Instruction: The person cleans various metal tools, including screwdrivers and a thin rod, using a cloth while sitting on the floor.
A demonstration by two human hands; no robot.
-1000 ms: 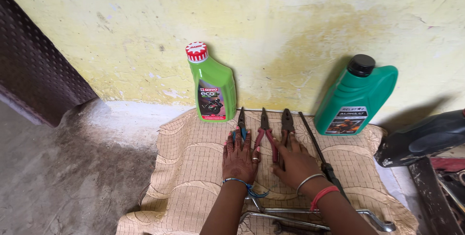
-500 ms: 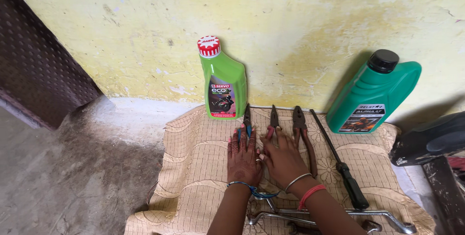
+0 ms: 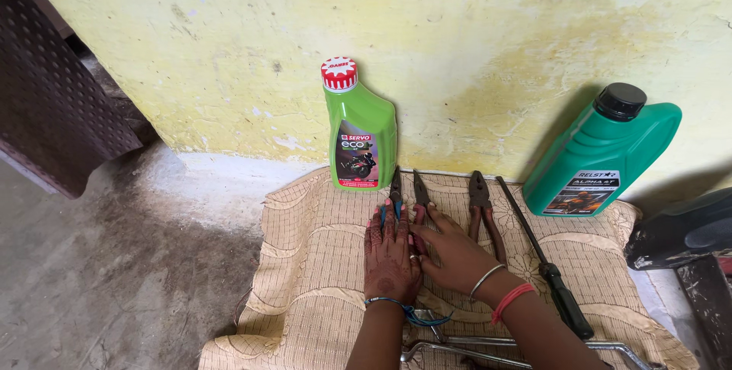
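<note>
My left hand lies flat on the handles of the blue-handled pliers, fingers pointing at the wall. Beside it, my right hand reaches leftward with its fingers on the red-handled pliers. Both pliers lie on a beige patterned cloth, noses toward the wall. To their right rest a third pair of pliers and a long black-handled screwdriver, neither touched. Bangles and threads circle both wrists.
A light green bottle with a red-and-white cap stands against the yellow wall behind the pliers. A dark green bottle with a black cap stands at the right. Metal wrenches lie near the cloth's front edge. A dark object sits far right.
Both hands stay on the pliers and have slid slightly toward the wall. The view has shifted, so the bottles and cloth appear further right.
</note>
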